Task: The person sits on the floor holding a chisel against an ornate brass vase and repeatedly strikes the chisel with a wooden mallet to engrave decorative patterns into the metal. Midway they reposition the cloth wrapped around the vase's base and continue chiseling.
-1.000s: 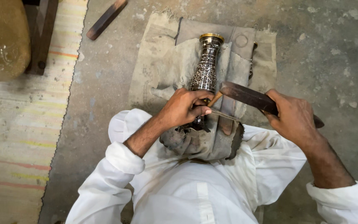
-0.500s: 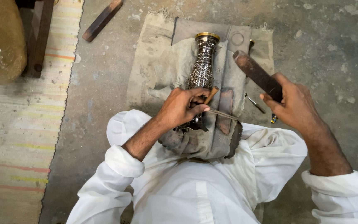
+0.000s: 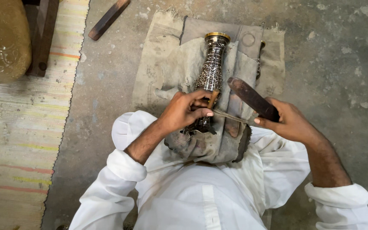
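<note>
An engraved metal vase (image 3: 212, 68) with a brass rim lies on a grey cloth (image 3: 167, 64), its base toward my lap. My left hand (image 3: 185, 111) is closed on a thin metal chisel (image 3: 228, 116) set against the vase's lower body. My right hand (image 3: 288, 121) grips a dark flat wooden mallet (image 3: 252, 99), held just right of the vase and above the chisel's end. The vase's base is hidden behind my left hand.
A second dark wooden bar (image 3: 108, 19) lies on the concrete floor at the top left. A striped rug (image 3: 18, 140) covers the left side, with a large brass vessel (image 3: 1, 40) and a wooden furniture leg (image 3: 43, 38) on it.
My right hand lifted the mallet up and to the right, then brought it back down toward the chisel. My left hand and the vase stayed in place.
</note>
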`<state>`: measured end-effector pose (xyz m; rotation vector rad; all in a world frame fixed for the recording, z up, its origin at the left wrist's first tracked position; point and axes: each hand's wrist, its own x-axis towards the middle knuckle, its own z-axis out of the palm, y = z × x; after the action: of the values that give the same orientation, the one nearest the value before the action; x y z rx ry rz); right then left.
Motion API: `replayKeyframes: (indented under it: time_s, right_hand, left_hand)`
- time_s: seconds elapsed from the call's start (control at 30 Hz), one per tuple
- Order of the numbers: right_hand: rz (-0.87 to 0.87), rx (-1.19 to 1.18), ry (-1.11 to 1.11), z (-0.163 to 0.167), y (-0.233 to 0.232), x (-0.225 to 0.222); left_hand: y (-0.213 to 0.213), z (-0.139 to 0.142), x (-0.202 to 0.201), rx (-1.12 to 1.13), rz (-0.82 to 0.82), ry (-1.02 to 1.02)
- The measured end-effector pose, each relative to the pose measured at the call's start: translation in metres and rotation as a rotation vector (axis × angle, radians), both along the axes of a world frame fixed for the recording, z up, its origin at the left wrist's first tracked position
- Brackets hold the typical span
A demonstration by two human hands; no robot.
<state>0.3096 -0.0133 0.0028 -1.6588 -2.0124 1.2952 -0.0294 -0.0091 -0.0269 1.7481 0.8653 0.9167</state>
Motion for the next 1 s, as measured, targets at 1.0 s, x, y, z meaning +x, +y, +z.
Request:
replayKeyframes:
  time_s: [1.0]
  right_hand:
    - [0.086,0.583,-0.469,0.072,0.003,-0.028]
  left_hand:
    - [0.002,0.009,0.006,0.032,0.018,0.217]
